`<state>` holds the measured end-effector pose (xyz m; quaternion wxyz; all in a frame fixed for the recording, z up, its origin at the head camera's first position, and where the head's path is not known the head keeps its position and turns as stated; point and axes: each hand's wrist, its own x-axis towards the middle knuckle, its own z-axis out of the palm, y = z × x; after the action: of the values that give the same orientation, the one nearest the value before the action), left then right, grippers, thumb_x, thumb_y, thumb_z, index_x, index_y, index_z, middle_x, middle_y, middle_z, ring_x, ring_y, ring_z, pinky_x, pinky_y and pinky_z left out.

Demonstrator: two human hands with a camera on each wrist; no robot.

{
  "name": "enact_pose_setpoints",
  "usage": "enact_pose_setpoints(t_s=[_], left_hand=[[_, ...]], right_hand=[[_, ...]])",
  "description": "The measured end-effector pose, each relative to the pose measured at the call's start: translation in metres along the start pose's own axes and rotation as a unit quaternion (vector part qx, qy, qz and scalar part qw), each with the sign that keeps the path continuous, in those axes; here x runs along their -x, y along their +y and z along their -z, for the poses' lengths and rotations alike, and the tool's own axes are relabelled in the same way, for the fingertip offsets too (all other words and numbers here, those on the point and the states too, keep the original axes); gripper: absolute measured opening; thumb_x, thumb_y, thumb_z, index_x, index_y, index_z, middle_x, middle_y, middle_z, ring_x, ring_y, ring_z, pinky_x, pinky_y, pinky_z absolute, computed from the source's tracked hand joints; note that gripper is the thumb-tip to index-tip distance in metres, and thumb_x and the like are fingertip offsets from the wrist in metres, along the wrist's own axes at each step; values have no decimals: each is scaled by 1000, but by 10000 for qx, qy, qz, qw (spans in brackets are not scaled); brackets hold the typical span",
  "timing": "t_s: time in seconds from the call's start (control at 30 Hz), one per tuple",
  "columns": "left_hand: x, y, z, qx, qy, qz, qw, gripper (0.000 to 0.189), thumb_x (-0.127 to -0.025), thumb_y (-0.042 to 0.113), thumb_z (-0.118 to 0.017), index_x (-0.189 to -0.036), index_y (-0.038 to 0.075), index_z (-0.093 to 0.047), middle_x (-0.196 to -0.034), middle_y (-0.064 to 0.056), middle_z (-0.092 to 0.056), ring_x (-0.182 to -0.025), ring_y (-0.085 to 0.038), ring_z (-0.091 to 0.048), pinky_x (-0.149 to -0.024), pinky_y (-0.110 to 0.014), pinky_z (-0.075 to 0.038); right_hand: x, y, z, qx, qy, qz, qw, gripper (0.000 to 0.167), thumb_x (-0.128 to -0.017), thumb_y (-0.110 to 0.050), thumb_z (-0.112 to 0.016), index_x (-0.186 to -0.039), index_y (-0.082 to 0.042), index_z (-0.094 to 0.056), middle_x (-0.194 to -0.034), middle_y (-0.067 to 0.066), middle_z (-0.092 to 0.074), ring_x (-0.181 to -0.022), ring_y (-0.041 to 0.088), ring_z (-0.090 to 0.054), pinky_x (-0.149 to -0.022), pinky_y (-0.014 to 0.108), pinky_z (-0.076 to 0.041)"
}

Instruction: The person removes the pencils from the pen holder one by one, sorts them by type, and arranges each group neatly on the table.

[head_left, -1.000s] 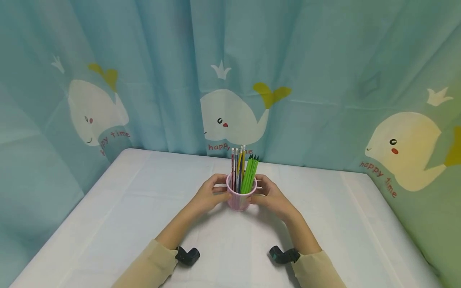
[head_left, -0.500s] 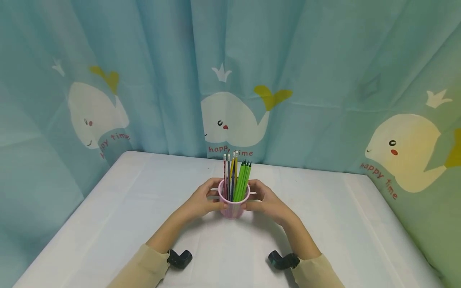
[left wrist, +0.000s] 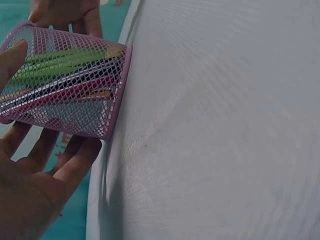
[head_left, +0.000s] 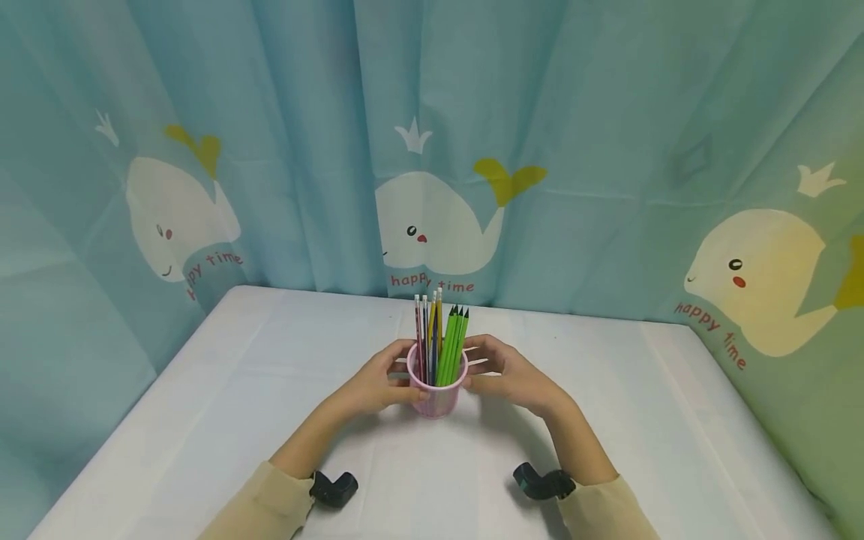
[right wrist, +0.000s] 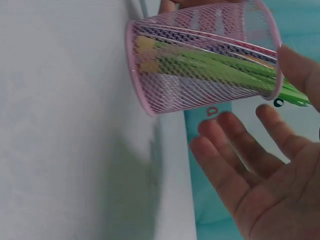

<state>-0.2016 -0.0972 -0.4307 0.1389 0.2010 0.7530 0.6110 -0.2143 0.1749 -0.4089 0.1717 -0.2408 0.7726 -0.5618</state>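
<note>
A: While two hands are flanking it, how is the pink mesh cup (head_left: 436,403) sitting?

B: It is standing upright mid-scene on the white tablecloth (head_left: 607,390). The wall is narrowing toward the foot; smooth pink rings are edging top and bottom, and a net of small holes is filling the band between.

A: Left hand (head_left: 375,384)?

B: Clamping the cup from the left: thumb pressing the near wall just under the rim, fingers bending around the far side.

A: And the right hand (head_left: 510,377)?

B: Its fingers are spreading apart, clear of the mesh. The thumb is lying at the rim's right side; whether it is pressing, I cannot tell.

A: Contents?

B: Slim, straight rods. Green pencils (head_left: 453,351) are bunching on the right, dark points up, leaning slightly right. Patterned pencils (head_left: 419,341) in red, dark and yellow tones are filling the left, pale blunt ends up.

A: Surroundings?

B: A blue-green curtain (head_left: 607,112) is hanging in soft folds beyond the far edge, carrying flat white whale prints (head_left: 442,217). Nearer, beige sleeves (head_left: 259,502) are covering the forearms, and black curved fittings (head_left: 334,489) are jutting inward at the wrists.
</note>
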Motion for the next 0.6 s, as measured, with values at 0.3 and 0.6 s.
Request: enact_pose_setpoints(t_s=[0.3,0.6], left_hand=[[-1,-2,-3,128,-15,-12,9999,75,-80,6,-82,-144,6,-42,-141,-18,-50,-127,-40,-55,-100,-45,-53],[1,-3,-5,204,-82,-91,9997,76,-81,7,-82,-145,6,-41,-141,-18,-51,-127,-39,-55,-101,-46,-53]], right_hand=[[-3,-6,-4,-70,1106,49,9938,37,-95,-23,-68,-128,-8,-59,-129,13,-62,-119,30,-61,-101,42,-51],[-8,-5,-21,205,1906,-136,9814,27,-93,-19,-71,-115,-4,-65,-117,11,-69,-114,27,-62,-103,46,-48]])
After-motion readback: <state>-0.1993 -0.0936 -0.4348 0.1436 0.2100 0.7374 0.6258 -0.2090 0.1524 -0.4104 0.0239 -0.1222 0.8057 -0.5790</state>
